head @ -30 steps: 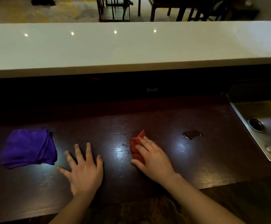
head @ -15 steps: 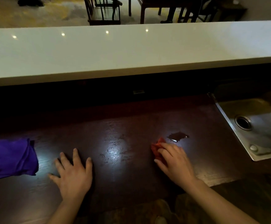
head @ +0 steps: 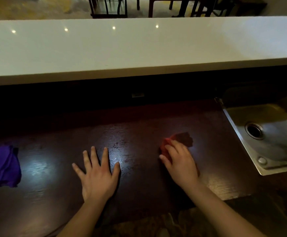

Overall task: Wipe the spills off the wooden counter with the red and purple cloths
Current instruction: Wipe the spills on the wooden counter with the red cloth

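Observation:
My right hand (head: 180,163) presses the red cloth (head: 165,146) flat on the dark wooden counter (head: 139,185); most of the cloth is hidden under my palm and fingers. A dark wet spill (head: 184,139) lies just beyond my fingertips, touching the cloth's far edge. Small dark specks (head: 117,146) show in the glare near the counter's middle. My left hand (head: 96,175) rests flat on the counter with fingers spread, holding nothing. The folded purple cloth (head: 1,166) lies at the far left edge, apart from both hands.
A steel sink (head: 272,134) with a round drain is set into the counter at the right. A raised white bar top (head: 139,47) runs across behind the counter, with dark shadow beneath it. Chairs and a table stand beyond.
My right hand has slid the red cloth rightward and away from me, up to the dark spill. The left hand stays flat. The view has shifted right, pushing the purple cloth to the frame's edge.

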